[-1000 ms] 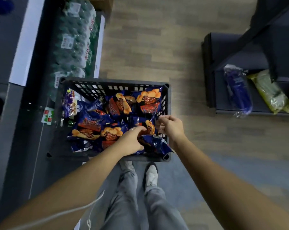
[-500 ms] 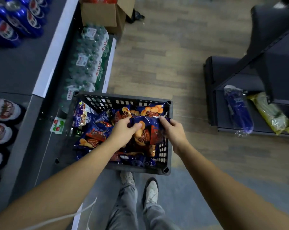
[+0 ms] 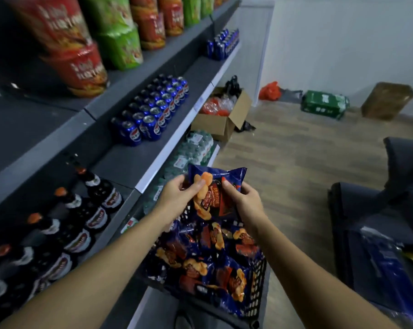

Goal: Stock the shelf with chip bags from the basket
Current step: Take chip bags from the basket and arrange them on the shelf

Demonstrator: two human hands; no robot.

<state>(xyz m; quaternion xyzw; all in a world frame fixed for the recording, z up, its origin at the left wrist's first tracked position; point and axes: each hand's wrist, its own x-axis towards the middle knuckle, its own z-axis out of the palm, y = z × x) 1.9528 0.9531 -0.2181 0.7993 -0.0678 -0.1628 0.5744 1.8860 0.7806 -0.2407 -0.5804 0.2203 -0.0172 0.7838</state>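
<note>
Black mesh basket (image 3: 257, 302) sits near centre, still heaped with chip bags. One blue barbecue chip bag (image 3: 216, 186) is now lifted clear above the pile; half a second ago it was barely off it. Left hand (image 3: 177, 198) and right hand (image 3: 244, 201) pinch its two sides. View has swung up to the grey shelf (image 3: 134, 162), bare stretch far left. Placing likely next.

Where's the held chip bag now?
Head view, centre: chip bag held between left hand and right hand, above the basket, right of the shelf.
</note>
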